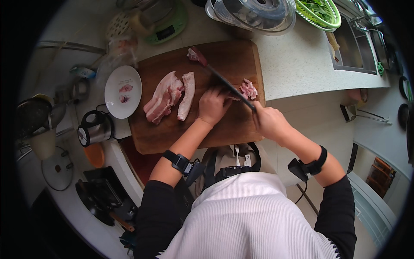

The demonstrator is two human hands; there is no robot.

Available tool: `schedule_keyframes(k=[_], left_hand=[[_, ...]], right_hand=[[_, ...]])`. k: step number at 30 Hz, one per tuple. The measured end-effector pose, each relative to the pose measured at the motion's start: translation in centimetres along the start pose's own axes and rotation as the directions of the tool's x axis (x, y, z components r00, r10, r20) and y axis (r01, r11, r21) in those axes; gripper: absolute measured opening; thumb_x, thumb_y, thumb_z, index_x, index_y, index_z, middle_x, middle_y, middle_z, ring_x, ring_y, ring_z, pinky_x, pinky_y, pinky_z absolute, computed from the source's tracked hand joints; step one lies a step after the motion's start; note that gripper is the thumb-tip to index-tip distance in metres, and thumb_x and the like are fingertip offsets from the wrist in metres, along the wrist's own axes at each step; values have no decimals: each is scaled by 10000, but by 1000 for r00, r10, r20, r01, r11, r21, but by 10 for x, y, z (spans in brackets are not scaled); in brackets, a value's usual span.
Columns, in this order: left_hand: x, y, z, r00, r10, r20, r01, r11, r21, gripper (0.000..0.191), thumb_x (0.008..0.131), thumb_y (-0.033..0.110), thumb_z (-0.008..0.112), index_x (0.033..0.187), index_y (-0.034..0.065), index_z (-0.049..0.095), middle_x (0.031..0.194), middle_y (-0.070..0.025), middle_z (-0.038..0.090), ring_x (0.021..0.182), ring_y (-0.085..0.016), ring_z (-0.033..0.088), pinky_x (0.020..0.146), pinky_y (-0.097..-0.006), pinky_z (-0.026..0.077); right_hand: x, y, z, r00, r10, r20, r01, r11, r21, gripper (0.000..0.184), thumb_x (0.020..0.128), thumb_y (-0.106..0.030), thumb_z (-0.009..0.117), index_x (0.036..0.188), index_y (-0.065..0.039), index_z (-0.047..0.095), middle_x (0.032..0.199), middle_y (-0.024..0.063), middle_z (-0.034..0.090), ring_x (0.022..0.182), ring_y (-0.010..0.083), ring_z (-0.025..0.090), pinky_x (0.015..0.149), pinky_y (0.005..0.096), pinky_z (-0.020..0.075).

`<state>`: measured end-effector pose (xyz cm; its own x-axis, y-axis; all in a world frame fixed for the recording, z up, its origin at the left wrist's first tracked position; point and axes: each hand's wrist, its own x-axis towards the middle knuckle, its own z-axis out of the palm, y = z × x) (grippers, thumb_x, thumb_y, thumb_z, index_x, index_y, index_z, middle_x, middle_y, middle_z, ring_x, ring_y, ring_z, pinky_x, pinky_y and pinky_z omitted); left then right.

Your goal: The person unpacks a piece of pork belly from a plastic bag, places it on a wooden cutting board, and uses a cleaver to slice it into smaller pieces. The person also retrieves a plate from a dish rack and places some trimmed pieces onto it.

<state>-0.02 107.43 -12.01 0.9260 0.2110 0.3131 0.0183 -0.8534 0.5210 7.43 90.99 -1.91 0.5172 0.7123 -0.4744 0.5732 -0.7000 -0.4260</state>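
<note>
My right hand (272,120) grips the handle of a kitchen knife (226,83), seen nearly edge-on as a dark line slanting across the wooden cutting board (165,136). My left hand (212,105), fingers curled, holds a piece of meat (234,97) on the board beside the blade; most of that piece is hidden. A small pile of cut meat (248,89) lies just beyond the knife, to the right. Left of my left hand lie a pale strip of pork (186,96) and a larger slab of pork belly (164,97). A dark red lump of meat (196,55) is by the knife's far end.
A white plate (123,108) overlaps the board's left edge. Beyond the board stand a green kitchen scale (166,33), glass lids (258,19) and a green basket of leafy vegetables (318,14). A steel appliance (97,128) is at left, a sink (354,48) at far right.
</note>
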Motion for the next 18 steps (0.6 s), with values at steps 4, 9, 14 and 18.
schedule_keyframes(k=[4, 9, 14, 18], left_hand=[[-1, -3, -3, 995, 92, -26, -94, 991, -91, 218, 623, 172, 672, 828, 116, 623, 889, -50, 571, 814, -253, 554, 671, -347, 475], [-2, -7, -1, 990, 138, 5, -138, 990, -16, 176, 630, 168, 662, 798, 125, 628, 907, -37, 577, 832, -236, 553, 681, -343, 475], [-5, -8, 5, 996, 86, 7, -87, 994, 65, 155, 649, 178, 653, 797, 133, 646, 896, -38, 583, 836, -232, 552, 689, -338, 477], [-7, -7, 1, 993, 97, 65, -101, 992, 72, 195, 661, 186, 651, 852, 146, 648, 923, -51, 580, 838, -244, 552, 700, -348, 480]], right_hand=[[-20, -2, -9, 997, 67, 41, -70, 995, 75, 150, 814, -126, 434, 883, 0, 390, 644, 226, 570, 629, 412, 562, 580, 498, 443], [-39, -6, 0, 996, 77, 39, -80, 995, 67, 148, 801, -108, 441, 888, 0, 390, 641, 222, 573, 619, 407, 569, 573, 492, 454], [7, -17, 11, 1000, 0, -6, 0, 1000, 4, 212, 765, -89, 464, 938, 18, 404, 663, 221, 587, 643, 376, 595, 565, 464, 469], [42, -24, 16, 979, -92, -181, 111, 989, 98, 188, 753, -67, 476, 909, -5, 393, 669, 215, 577, 659, 389, 569, 572, 482, 438]])
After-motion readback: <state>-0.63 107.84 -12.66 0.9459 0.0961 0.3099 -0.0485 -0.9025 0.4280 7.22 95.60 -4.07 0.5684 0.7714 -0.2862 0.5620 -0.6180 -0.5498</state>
